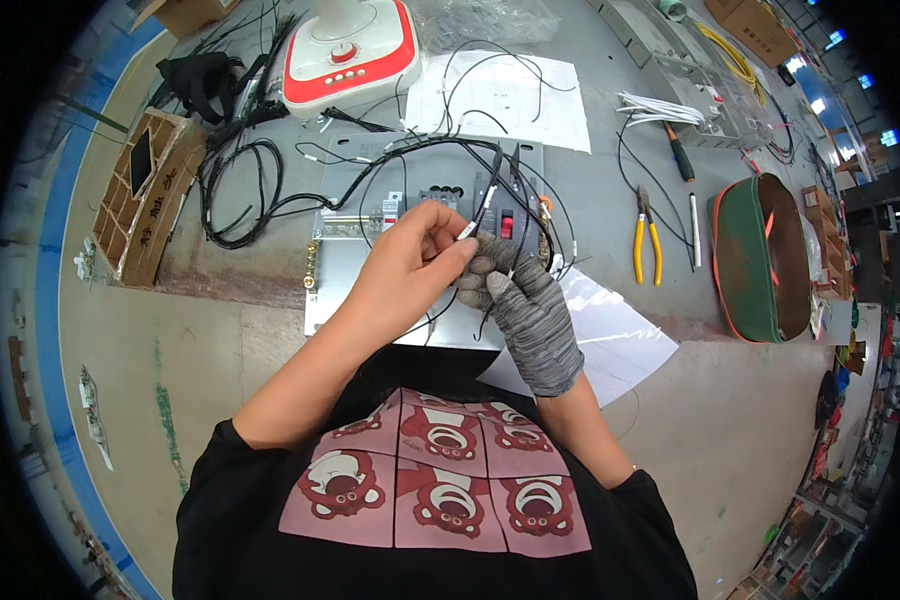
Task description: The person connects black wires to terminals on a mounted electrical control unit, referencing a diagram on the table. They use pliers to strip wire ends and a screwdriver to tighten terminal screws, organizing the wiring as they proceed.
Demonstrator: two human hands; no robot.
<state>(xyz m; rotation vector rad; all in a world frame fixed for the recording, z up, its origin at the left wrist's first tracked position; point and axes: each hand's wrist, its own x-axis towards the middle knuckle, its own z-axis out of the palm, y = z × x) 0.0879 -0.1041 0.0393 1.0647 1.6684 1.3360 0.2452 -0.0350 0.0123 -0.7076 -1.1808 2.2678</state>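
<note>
1. A thin black wire with a white sleeve is held in front of the chest, above a metal panel.
2. The sleeve is pinched at the thumb and fingertips of the bare left hand, whose other fingers are curled in.
3. The right hand, covered by a grey knitted glove, is closed on black wire just beside the left fingertips; exactly which strand is gripped is hard to tell, as the fingers overlap it.
4. Beyond both hands, a bundle of black wires is arched over the panel and is joined to a loose coil on the left.
5. Yellow-handled pliers are laid to the right, well apart from the gloved hand, with a green bin farther right.
</note>
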